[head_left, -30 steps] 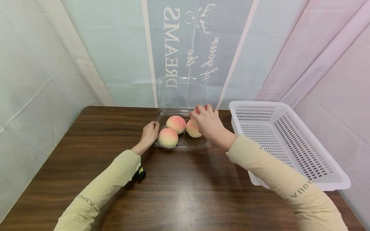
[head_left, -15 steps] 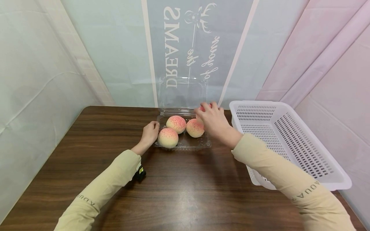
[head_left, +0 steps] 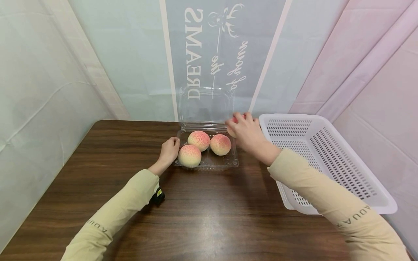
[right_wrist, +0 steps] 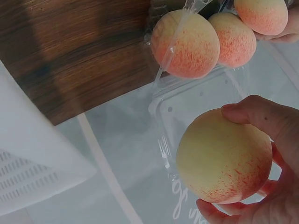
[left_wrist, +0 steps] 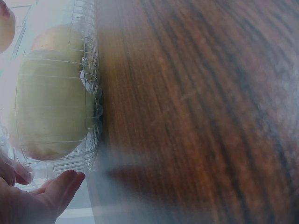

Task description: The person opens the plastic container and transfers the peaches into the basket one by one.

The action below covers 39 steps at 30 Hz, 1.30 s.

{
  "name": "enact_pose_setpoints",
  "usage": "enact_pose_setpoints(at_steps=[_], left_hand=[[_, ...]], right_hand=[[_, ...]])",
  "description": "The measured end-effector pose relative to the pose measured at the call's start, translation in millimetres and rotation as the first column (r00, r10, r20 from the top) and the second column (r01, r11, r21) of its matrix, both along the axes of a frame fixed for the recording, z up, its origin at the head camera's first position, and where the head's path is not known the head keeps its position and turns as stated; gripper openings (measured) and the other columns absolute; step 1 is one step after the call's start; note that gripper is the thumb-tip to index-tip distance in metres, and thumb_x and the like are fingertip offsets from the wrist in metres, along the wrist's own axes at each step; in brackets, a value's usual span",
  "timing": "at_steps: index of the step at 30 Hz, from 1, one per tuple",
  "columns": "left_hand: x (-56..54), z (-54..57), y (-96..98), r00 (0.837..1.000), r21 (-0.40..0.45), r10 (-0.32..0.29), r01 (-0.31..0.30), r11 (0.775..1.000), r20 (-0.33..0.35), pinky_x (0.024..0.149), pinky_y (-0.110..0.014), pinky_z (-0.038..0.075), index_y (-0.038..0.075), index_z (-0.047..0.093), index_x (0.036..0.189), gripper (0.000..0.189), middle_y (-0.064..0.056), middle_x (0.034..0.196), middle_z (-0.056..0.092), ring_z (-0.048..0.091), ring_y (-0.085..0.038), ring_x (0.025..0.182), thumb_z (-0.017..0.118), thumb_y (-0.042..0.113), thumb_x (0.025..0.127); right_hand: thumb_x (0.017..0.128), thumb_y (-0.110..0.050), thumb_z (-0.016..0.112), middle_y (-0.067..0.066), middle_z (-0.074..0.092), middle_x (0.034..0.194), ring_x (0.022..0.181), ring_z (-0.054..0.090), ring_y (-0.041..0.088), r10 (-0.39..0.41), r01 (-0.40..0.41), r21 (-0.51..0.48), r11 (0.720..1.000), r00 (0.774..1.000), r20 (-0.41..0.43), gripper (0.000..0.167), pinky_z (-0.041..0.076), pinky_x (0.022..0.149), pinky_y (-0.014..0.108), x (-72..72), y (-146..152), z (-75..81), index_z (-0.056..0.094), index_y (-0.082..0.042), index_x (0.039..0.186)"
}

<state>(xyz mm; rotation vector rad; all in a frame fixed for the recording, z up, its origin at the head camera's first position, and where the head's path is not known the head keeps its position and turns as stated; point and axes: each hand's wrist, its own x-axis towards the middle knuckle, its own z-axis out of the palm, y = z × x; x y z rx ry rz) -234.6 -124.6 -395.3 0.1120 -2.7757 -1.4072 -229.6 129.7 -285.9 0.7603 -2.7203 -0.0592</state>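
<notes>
Right hand: grips peach. Left hand: pinches clear box. Apparent step: transfer. Next: likely steady carry, hand's right, into basket.

"Head view?"
"Bright, diffuse, mostly sharp. Pale glare low-centre on the surface, soft shadows by the clear container. Wide-angle stretch toward the edges."
"Left wrist?"
"Dimmer, hazy. Grain of the surface smeared, left side backlit and washed out."
"Right wrist?"
"Cleaner. Peach fairly crisp, highlights along the clear container, shadow band across the surface, top left."
</notes>
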Motion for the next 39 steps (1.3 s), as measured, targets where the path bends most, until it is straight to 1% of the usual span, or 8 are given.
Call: enact_pose_setpoints(at_steps=[5,12,19,26,32,39], left_hand=[[-0.2,0.1,0.1,1.0,-0.004,0.004,-0.004,1.0,-0.001,0.061,-0.029,0.043,-0.008,0.049,0.121,0.036,-0.022,0.099,0.059,0.056,-0.026,0.082,0.033,0.017,0.1],[0.1,0.7,0.8,1.0,-0.001,0.001,-0.001,1.0,-0.005,0.06,-0.029,0.042,-0.008,0.049,0.121,0.036,-0.022,0.098,0.059,0.055,-0.025,0.079,0.034,0.016,0.1],[0.8,1.4,-0.1,1.0,0.0,-0.004,0.004,1.0,-0.001,0.058,-0.028,0.042,-0.008,0.048,0.122,0.036,-0.022,0.098,0.059,0.054,-0.023,0.075,0.033,0.016,0.1],[1.5,1.0,0.1,1.0,0.005,-0.002,0.002,1.0,0.004,0.059,-0.029,0.042,-0.008,0.048,0.121,0.036,-0.022,0.098,0.058,0.053,-0.023,0.074,0.033,0.017,0.1],[1.9,1.3,0.3,1.0,0.003,0.0,0.0,1.0,0.007,0.06,-0.03,0.043,-0.008,0.048,0.121,0.036,-0.022,0.098,0.058,0.053,-0.023,0.075,0.034,0.017,0.1],[1.5,1.5,0.5,1.0,-0.004,0.004,-0.004,1.0,-0.007,0.062,-0.03,0.043,-0.008,0.049,0.121,0.036,-0.022,0.097,0.059,0.053,-0.023,0.075,0.034,0.016,0.099]], right_hand=[[0.064,-0.008,0.073,0.014,0.046,0.12,0.104,0.041,0.042,-0.023,0.022,0.015,1.0,1.0,0.009,0.055,0.042,0.073,0.055,-1.6,5,2.5,0.056,-0.015,0.116],[0.064,-0.006,0.072,0.016,0.043,0.124,0.108,0.038,0.043,-0.059,0.058,0.018,0.998,0.997,0.04,0.06,0.04,0.073,0.056,-3.3,12,5.6,0.054,-0.015,0.12],[0.062,-0.008,0.077,0.017,0.043,0.123,0.107,0.039,0.045,-0.061,0.061,0.011,0.998,0.998,0.031,0.063,0.04,0.072,0.056,-2.8,20,9.9,0.054,-0.014,0.12],[0.063,-0.005,0.074,0.018,0.041,0.125,0.109,0.037,0.046,-0.076,0.077,-0.014,0.997,0.995,0.061,0.062,0.038,0.075,0.059,-3.5,29,14.9,0.053,-0.014,0.121],[0.064,-0.006,0.076,0.019,0.04,0.124,0.109,0.036,0.047,-0.087,0.089,-0.019,0.996,0.993,0.078,0.062,0.037,0.074,0.06,-3.9,40,16.7,0.051,-0.012,0.12],[0.062,-0.005,0.076,0.019,0.041,0.121,0.106,0.037,0.047,-0.089,0.092,-0.043,0.995,0.995,0.054,0.062,0.037,0.071,0.06,-3.8,50,16.1,0.051,-0.012,0.119]])
